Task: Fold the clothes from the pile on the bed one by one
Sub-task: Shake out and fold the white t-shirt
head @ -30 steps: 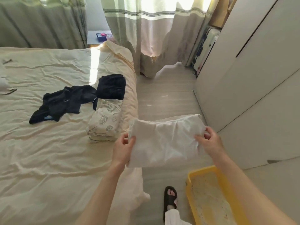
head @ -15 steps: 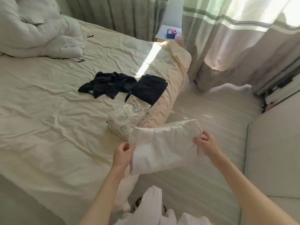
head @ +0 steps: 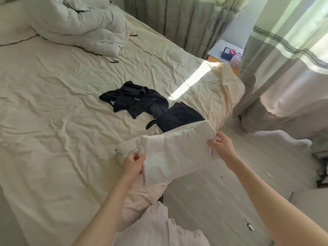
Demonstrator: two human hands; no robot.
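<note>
A wide bed (head: 53, 107) with a creased cream sheet fills the room's left side, pale floor and curtains (head: 284, 68) to the right. Over the bed's edge a folded white garment (head: 177, 151) hangs in the air, pinched at its left end by the left hand (head: 132, 165) and at its right end by the right hand (head: 221, 147), fingers curled into the cloth. The layers could slip apart and the fold open if either pinch loosens, or it could land half off the edge. Just beneath and behind lie a folded patterned piece (head: 124, 151) and a folded dark piece (head: 179, 118), so a careless drop could knock that stack askew. A crumpled black garment (head: 133, 100) waits unfolded nearby; a bunched duvet (head: 74, 23) sits well apart.
</note>
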